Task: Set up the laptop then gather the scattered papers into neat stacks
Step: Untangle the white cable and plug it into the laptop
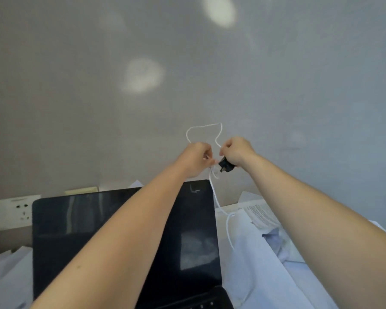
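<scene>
step: charger part of the setup, I reckon. The laptop (60, 230) sits open on the desk with a dark screen, under both forearms.
right hand (236, 151): curled round the black adapter (226, 166), held up in front of the wall.
left hand (197, 158): pinching the white cable (216, 197) right beside the adapter.
next: my guess is shake the loops out, then carry the adapter to the wall socket (18, 211), far left, holes look empty.
papers (254, 253): loose on both sides of the laptop, nothing stacked yet.
containers: none showing, no tray or box.
</scene>
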Action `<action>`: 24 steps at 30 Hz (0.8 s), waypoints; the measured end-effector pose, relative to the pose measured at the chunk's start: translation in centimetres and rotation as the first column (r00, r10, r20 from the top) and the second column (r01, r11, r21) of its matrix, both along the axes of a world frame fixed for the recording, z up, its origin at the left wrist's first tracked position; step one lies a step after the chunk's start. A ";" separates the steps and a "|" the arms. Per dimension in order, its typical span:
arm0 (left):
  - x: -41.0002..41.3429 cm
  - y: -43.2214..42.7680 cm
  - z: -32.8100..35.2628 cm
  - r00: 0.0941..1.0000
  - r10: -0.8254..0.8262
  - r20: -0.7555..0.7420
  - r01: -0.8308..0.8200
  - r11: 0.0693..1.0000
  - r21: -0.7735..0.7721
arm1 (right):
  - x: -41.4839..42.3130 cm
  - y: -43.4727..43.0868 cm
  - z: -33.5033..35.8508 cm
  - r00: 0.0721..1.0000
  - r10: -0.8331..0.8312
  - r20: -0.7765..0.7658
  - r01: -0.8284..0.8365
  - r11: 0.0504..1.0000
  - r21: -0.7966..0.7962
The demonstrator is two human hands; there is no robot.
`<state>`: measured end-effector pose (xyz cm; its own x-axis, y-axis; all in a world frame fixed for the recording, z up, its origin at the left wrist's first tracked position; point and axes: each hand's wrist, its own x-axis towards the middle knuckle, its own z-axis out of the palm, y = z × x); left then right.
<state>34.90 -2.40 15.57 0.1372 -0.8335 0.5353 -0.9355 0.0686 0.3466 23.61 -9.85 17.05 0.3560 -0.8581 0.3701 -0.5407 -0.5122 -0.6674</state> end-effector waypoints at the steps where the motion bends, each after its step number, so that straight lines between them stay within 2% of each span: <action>1: 0.1 -0.3 -0.3 1.000 0.021 0.015 -0.021 1.000 0.020 | -0.3 -0.4 -0.1 1.000 -0.011 -0.020 0.011 1.000 0.002; 3: 1.3 -0.7 -0.8 0.984 0.129 0.125 -0.151 0.972 0.179 | -0.6 -0.9 -0.6 0.998 -0.006 -0.055 0.007 1.000 0.018; 5: 3.1 -0.1 -1.2 0.946 0.224 0.233 -0.303 0.868 0.393 | -0.5 -1.0 -1.3 0.997 0.009 -0.079 -0.008 1.000 0.023; 7: 4.6 1.3 -1.2 0.941 0.265 0.211 -0.336 0.808 0.484 | 0.0 -0.9 -1.7 0.996 0.030 -0.080 -0.030 1.000 0.002; 8: 5.2 2.2 -0.9 0.945 0.280 0.171 -0.328 0.830 0.451 | 0.4 -0.6 -1.7 0.996 0.051 -0.066 -0.052 0.998 -0.017; 10: 6.2 4.3 -0.5 0.955 0.298 -0.006 -0.285 0.918 0.277 | 1.5 0.8 -1.1 0.993 0.116 -0.016 -0.117 0.991 -0.070; 12: 6.8 6.6 -0.5 0.954 0.227 -0.194 -0.215 0.973 0.079 | 3.0 3.0 -0.5 0.978 0.205 0.033 -0.200 0.972 -0.122; 13: 6.7 8.1 -0.7 0.956 0.182 -0.229 -0.184 0.983 0.009 | 3.9 4.3 -0.3 0.965 0.256 0.049 -0.248 0.959 -0.137; 16: 6.4 12.3 -1.7 0.972 0.107 -0.210 -0.131 0.985 -0.108 | 6.8 8.6 0.0 0.918 0.388 0.083 -0.374 0.916 -0.146; 18: 6.3 15.2 -2.4 0.967 0.068 -0.247 -0.107 0.983 -0.147 | 8.7 11.4 -0.1 0.888 0.434 0.150 -0.424 0.901 -0.095; 21: 6.7 19.2 -3.6 0.953 0.098 -0.286 -0.160 0.967 -0.201 | 11.6 15.2 -1.2 0.851 0.425 0.308 -0.459 0.887 0.045; 24: 7.8 22.5 -4.8 0.963 0.188 -0.192 -0.242 0.918 -0.314 | 14.5 19.1 -2.8 0.810 0.409 0.420 -0.527 0.822 0.217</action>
<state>42.69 20.12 10.76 0.3966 -0.5528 0.7329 -0.8768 0.0083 0.4807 38.16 9.26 14.20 0.6460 -0.7063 0.2894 0.0029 -0.3769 -0.9262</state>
